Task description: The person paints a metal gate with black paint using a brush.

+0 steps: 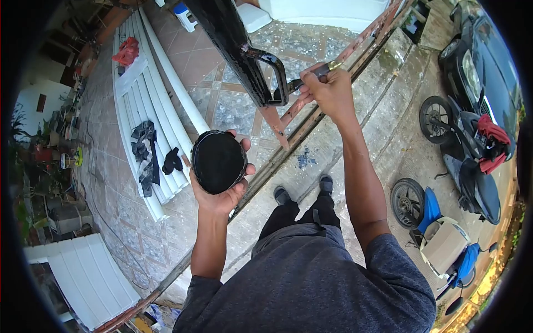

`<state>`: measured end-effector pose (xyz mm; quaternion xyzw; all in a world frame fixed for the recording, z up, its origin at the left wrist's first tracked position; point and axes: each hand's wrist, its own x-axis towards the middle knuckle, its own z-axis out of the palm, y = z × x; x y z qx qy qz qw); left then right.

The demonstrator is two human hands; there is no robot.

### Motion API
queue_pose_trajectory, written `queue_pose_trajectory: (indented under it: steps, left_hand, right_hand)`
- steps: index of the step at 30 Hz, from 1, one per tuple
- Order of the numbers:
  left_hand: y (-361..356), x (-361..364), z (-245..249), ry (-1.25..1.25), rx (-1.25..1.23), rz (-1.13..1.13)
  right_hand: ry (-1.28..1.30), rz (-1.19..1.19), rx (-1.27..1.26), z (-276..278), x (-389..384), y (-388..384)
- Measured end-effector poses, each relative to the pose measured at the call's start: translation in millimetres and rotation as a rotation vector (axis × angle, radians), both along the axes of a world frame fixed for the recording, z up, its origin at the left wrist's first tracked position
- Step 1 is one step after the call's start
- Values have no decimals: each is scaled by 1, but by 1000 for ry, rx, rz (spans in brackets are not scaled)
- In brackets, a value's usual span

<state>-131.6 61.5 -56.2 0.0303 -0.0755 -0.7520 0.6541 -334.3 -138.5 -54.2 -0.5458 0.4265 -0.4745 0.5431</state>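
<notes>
My left hand point(225, 191) is wrapped round a round tin of black paint point(220, 161), its open top facing up. In my right hand point(332, 91) is a paintbrush point(322, 70), its dark bristles pointing left beside the black handle point(280, 75) of a metal gate post. Whether the bristles touch the metal I cannot tell. The post point(230, 47) is glossy black, and below it a reddish-brown piece point(273, 125) of metal shows.
White pipes point(161, 122) lie at the left with dark cloths point(145, 150) and a red bag point(126, 51) on them. A floor rail point(264, 166) runs diagonally before my feet. Motorcycles point(472, 161) and a dark car point(482, 66) stand at the right.
</notes>
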Motion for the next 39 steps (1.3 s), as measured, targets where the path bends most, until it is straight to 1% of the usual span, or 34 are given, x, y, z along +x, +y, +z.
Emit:
queue_pose_trajectory:
  steps: [3,6,9,10,11,14,15,18,19,23,26,27,30,31,34,35,38,39]
  left_hand:
    - [0,-17,-3,-11,24,75]
    - [0,-36,-5,-61,39,192]
    - [1,-60,0,-146,95,345]
    - [2,-67,-1,-138,106,373]
    - [3,-73,-1,-135,113,394]
    - [2,-93,3,-112,98,439]
    - [2,-99,3,-105,89,452]
    - [2,-115,4,-78,76,471]
    - [2,-116,4,-67,71,475]
    - [4,-119,0,-50,84,475]
    - [4,-116,5,-52,81,474]
    - [4,-117,6,-50,77,474]
    - [2,-115,10,-52,63,471]
    - [3,-114,10,-54,62,471]
    - [3,-114,9,-64,59,485]
    - [2,-115,10,-60,65,493]
    - [4,-122,11,-51,109,534]
    - [4,-125,11,-52,130,551]
  right_hand:
    - [-203,128,22,12,0,0]
    - [-219,205,-87,25,-27,-14]
    - [-44,468,-240,42,-61,-48]
    - [19,555,-300,49,-65,-59]
    - [50,669,-309,57,-63,-67]
    - [422,981,-470,80,-38,-86]
    - [371,1005,-563,82,-27,-84]
    - [196,965,-565,97,-19,-91]
    - [77,931,-608,100,-26,-93]
    - [-224,670,-530,107,-53,-104]
    - [-488,785,-472,107,-49,-111]
    - [-471,819,-538,107,-44,-109]
    - [-427,910,-606,114,-25,-96]
    - [-439,883,-546,115,-19,-89]
    - [-308,878,-541,99,-26,-102]
    - [-349,847,-555,95,-30,-108]
    - [-460,836,-563,110,-35,-106]
    - [-415,791,-585,123,-33,-95]
